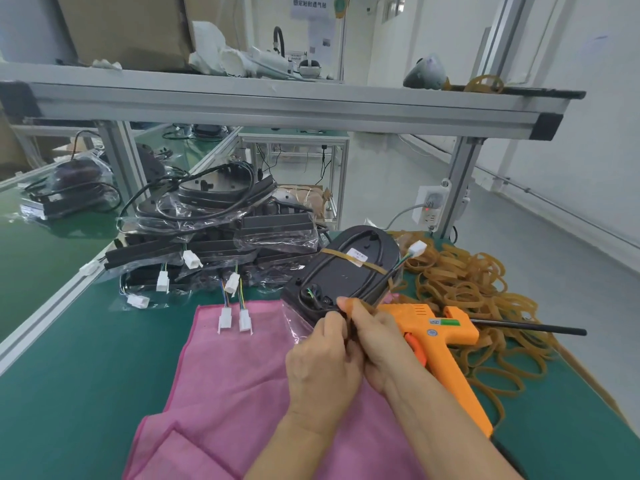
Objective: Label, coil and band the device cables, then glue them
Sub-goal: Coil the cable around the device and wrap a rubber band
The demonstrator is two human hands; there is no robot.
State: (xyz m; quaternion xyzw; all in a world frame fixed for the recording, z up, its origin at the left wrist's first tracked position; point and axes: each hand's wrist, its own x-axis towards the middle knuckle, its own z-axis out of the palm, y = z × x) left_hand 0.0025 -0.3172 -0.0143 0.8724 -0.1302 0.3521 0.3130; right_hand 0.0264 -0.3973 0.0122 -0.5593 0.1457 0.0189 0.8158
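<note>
Both hands pinching a rubber band (347, 308) at the device's near end.
Left hand (322, 362), right hand (375, 341) touching; device (346, 271) stretching away, up-right.

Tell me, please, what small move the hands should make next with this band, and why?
Probably stretch the rubber band, pinched by both the left hand and right hand, over the near end of the black device. Only one band crosses its coiled cable so far.
</note>
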